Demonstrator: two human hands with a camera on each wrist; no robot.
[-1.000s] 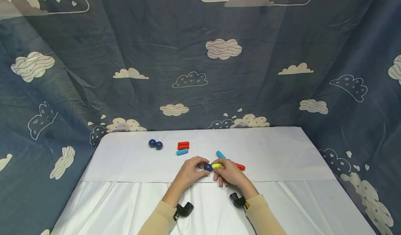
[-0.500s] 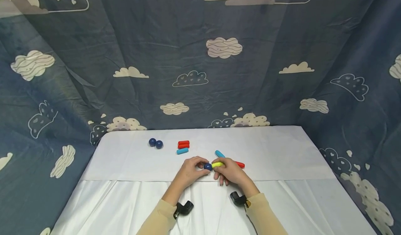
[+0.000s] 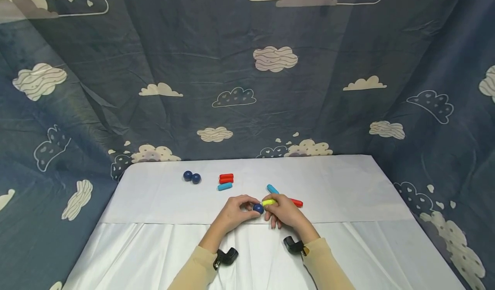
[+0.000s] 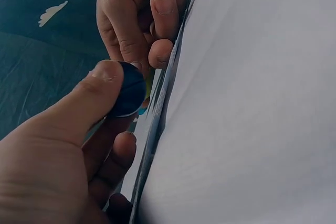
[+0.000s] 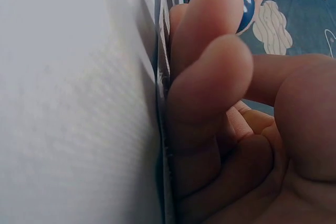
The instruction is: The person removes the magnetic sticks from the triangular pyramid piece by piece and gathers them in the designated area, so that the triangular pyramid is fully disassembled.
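Observation:
My left hand pinches a glossy dark blue ball between thumb and fingers. The left wrist view shows the thumb lying over the ball. Just to the right, my right hand pinches a short yellow rod, whose left end lies close to the ball's upper right side. I cannot tell whether they touch. The rod's other end is hidden by the fingers. In the right wrist view, fingertips partly cover the ball. A blue rod and a red rod lie beyond the right hand, partly hidden.
Two dark blue balls sit together at the back left of the white table. Beside them lie two red rods and a light blue rod. A dark cloud-patterned curtain hangs behind.
The ball in the left hand has shifted slightly right and toward the person, and now sits lower against the yellow rod's end. The right hand has hardly moved.

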